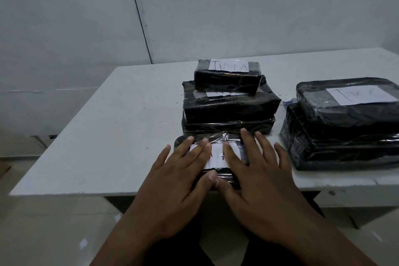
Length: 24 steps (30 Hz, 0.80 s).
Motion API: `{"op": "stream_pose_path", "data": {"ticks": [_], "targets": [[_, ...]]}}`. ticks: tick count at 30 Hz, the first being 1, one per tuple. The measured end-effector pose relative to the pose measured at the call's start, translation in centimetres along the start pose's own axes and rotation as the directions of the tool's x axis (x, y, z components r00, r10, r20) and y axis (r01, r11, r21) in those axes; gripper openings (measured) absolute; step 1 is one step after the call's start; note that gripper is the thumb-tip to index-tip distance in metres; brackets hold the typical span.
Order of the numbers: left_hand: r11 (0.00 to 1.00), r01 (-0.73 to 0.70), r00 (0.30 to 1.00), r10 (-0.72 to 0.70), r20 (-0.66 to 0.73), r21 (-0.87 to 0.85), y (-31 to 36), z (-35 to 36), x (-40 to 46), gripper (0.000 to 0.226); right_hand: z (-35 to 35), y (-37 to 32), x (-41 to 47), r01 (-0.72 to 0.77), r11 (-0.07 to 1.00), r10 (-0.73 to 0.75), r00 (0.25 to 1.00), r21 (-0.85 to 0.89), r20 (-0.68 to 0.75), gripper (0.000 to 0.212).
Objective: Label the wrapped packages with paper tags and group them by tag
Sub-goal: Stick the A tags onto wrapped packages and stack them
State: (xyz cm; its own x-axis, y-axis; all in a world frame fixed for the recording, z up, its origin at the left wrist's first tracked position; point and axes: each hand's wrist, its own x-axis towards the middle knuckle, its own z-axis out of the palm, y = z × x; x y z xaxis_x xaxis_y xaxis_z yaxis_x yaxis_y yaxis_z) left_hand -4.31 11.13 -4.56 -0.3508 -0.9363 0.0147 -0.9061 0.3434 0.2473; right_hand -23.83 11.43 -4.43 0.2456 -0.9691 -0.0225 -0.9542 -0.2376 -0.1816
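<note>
A small black wrapped package (224, 176) lies at the table's front edge with a white paper tag (218, 157) on its top. My left hand (174, 181) and my right hand (259, 179) both lie flat on it, fingers spread, pressing on the tag; the thumbs meet at the package's near edge. Directly behind stands a stack of black packages (231, 108), topped by a small one with a tag reading "TIM A" (228, 65). To the right sits a second stack (343, 136) whose top tag (360, 93) has partly legible writing.
The white table (103, 140) stands against a pale wall. Its left half holds only specks. Small scraps of paper (83, 243) lie on the floor below, and a low shelf or bench shows at the far left.
</note>
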Motion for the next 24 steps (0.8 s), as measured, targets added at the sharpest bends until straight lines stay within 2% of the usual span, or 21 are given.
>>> {"op": "stream_pose_path", "data": {"ticks": [5,9,14,19,24], "targets": [[0.999,0.035,0.999,-0.035,0.000,0.018,0.3,0.2,0.1,0.076,-0.2,1.0,-0.3,-0.041,0.999,0.041,0.999,-0.013,-0.012,0.088],[0.997,0.070,0.998,-0.070,0.001,-0.021,0.5,0.3,0.2,0.073,-0.3,0.7,-0.6,-0.068,0.998,0.068,0.997,-0.008,-0.043,0.091],[0.998,0.055,0.998,-0.055,-0.005,-0.011,0.4,0.4,0.0,0.066,-0.1,1.3,-0.3,0.019,1.000,-0.019,1.000,-0.011,-0.021,0.081],[0.998,0.065,0.998,-0.065,-0.008,0.005,0.4,0.5,0.2,0.082,0.4,1.4,-0.1,0.021,0.998,-0.021,1.000,0.064,0.002,0.093],[0.996,0.090,0.996,-0.090,0.008,0.004,0.6,0.2,0.1,0.091,-0.3,1.3,-0.4,-0.055,0.972,0.046,0.998,0.229,0.042,0.101]]}}
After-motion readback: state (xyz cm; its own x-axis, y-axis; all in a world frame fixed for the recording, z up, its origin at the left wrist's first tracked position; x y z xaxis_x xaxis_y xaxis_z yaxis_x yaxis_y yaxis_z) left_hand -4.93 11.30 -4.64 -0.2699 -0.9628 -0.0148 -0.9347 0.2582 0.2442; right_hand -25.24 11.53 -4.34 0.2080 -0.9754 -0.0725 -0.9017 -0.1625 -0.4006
